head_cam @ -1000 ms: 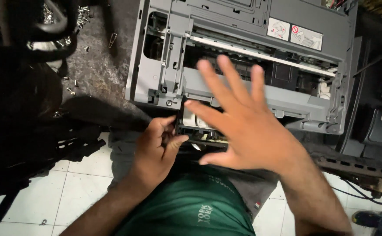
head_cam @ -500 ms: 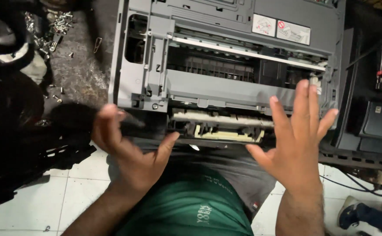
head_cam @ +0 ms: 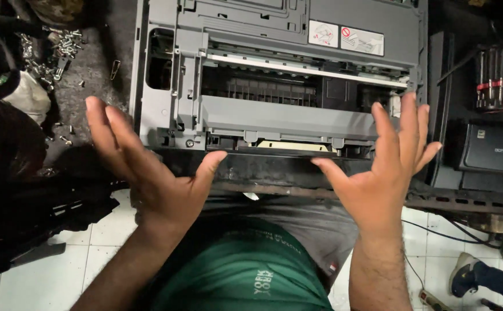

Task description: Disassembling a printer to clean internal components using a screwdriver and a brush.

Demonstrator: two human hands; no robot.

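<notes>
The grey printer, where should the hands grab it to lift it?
Probably by its two short ends, one hand from each side. The printer is wide and boxy, its open front full of thin parts. The left hand and right hand are open at its near corners.

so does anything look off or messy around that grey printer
Yes. Loose screws lie scattered on the dark bench left of the grey printer, which sits opened up with its inner rollers exposed. Both hands, left hand and right hand, are spread open, holding nothing.
</notes>
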